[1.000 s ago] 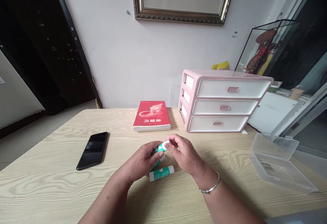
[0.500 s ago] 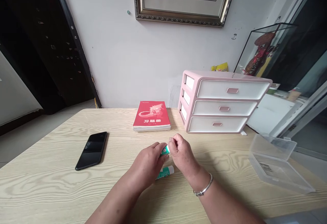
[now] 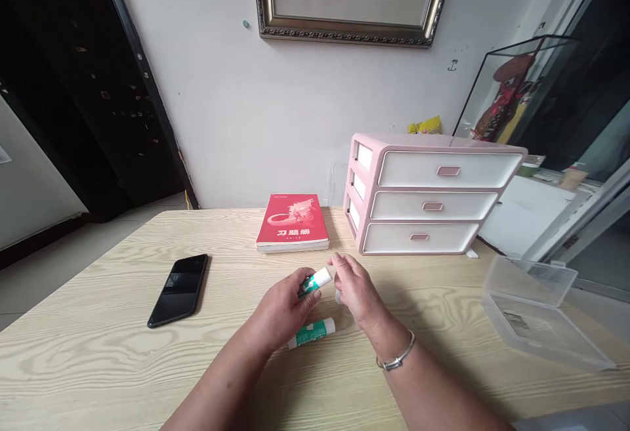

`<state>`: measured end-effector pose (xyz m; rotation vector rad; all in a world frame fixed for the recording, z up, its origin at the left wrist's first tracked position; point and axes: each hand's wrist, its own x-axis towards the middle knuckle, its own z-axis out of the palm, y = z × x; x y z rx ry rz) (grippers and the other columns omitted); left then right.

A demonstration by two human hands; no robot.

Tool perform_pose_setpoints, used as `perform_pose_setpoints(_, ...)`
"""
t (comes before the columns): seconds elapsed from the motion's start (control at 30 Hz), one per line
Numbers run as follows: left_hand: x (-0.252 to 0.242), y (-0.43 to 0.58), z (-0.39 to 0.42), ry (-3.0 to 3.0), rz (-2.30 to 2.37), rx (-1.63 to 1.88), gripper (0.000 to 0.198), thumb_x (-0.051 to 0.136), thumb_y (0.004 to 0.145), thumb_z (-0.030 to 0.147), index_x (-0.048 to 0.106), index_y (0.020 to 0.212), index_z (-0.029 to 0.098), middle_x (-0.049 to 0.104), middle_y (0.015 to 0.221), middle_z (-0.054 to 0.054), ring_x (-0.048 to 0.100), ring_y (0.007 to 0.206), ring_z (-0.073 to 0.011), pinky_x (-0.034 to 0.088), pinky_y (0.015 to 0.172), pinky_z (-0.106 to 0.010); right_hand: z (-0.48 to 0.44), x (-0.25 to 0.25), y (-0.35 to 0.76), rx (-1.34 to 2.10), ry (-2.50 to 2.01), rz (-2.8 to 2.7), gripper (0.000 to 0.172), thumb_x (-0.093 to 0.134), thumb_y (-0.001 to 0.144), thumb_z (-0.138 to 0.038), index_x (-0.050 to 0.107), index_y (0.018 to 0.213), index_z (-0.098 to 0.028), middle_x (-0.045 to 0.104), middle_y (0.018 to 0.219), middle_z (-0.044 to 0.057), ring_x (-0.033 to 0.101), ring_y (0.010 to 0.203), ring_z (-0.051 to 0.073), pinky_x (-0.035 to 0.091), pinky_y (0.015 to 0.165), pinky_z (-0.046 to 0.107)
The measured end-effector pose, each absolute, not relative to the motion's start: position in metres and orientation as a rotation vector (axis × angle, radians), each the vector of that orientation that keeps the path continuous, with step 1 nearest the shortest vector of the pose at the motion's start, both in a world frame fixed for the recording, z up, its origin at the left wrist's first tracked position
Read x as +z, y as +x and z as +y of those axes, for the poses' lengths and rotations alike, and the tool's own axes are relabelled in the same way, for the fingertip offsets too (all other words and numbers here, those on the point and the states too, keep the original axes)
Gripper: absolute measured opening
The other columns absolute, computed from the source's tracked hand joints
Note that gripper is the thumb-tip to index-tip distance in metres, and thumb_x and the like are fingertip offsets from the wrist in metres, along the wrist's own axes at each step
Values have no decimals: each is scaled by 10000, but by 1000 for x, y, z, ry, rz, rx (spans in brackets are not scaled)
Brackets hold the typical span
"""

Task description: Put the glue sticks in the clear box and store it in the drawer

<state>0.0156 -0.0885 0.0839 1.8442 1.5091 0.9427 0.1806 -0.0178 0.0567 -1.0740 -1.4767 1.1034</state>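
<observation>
My left hand (image 3: 281, 309) is closed round a green and white glue stick (image 3: 315, 281) and holds it tilted just above the table, white end up and to the right. My right hand (image 3: 355, 290) sits just right of that end, a small gap away, fingers curled. A small white piece (image 3: 337, 297) shows under those fingers; it looks like the stick's cap. A second green and white glue stick (image 3: 312, 332) lies on the wooden table (image 3: 98, 365) right below my hands. A silver bangle (image 3: 396, 359) is on my right wrist.
A black phone (image 3: 178, 288) lies face up to the left. A red book (image 3: 292, 222) lies at the back, next to a pink three-drawer organiser (image 3: 423, 195) with its drawers closed. An open clear plastic box (image 3: 536, 313) sits at the right edge.
My right hand, which was pinching the stick's white end, has drawn a little to the right and off it. My left hand still holds the stick, now slightly raised.
</observation>
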Motion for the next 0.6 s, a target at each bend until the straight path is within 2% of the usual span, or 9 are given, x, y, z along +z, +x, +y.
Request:
perform_pose_setpoints(0.1,85,6,-86,1503,1370,1112,385,523,888,554,597,901,177,517,681,29,447,593,-122,351,560,-231,-13,60,188,933,-1104,-1494,404,473,910,-580,616,899,-201,389,570,-59,392,544,133,328,521,248)
perform_pose_setpoints(0.2,83,1,-84,1294,1418,1243,483,531,847,633,551,718,168,454,594,41,362,524,-95,286,507,-223,-11,64,191,871,-1126,-1503,383,464,919,-536,626,864,-193,398,574,-52,394,544,131,325,531,255)
perform_pose_setpoints(0.3,78,-3,-81,1157,1452,1348,475,559,826,603,493,628,177,419,543,47,321,487,-84,247,474,-219,-9,63,192,824,-1143,-1515,364,460,922,-515,627,855,-198,400,572,-52,399,546,132,317,535,255)
perform_pose_setpoints(0.6,69,-12,-72,983,1371,1500,404,516,824,493,477,563,187,396,495,38,298,449,-94,236,427,-229,1,63,203,755,-1229,-1529,347,471,900,-499,638,838,-201,436,545,-54,427,537,141,329,545,260)
